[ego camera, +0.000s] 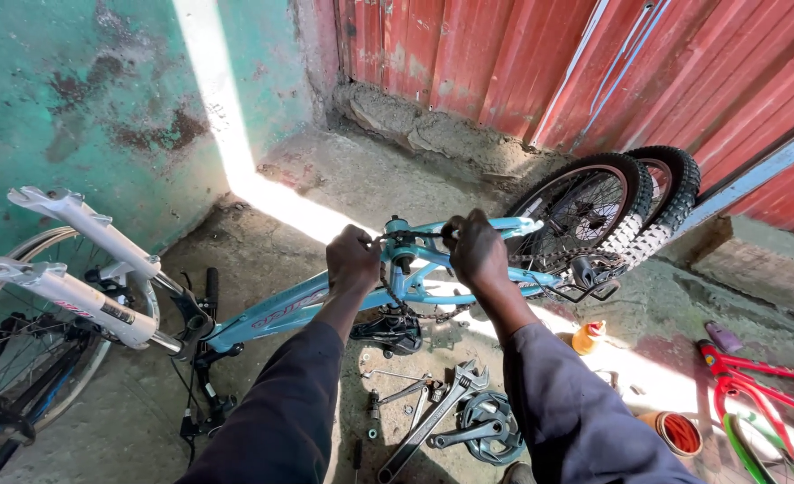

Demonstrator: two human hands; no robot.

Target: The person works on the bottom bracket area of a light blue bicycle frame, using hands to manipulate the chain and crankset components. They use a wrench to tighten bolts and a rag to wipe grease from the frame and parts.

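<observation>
frame [325,305]: glossy painted metal | chain [410,236]: dull metal | floor [343,188]: rough concrete

Black bicycle chain [412,235] taut above upturned light-blue bicycle frame [298,306].

My left hand [352,258] and right hand [476,251] are bare: no gloves, rings or watch. Both my forearms are uncovered to just below the elbow. I wear a dark grey-blue long-sleeved garment, its sleeves pushed up, the fabric creased and loosely bunched at each cuff.
</observation>
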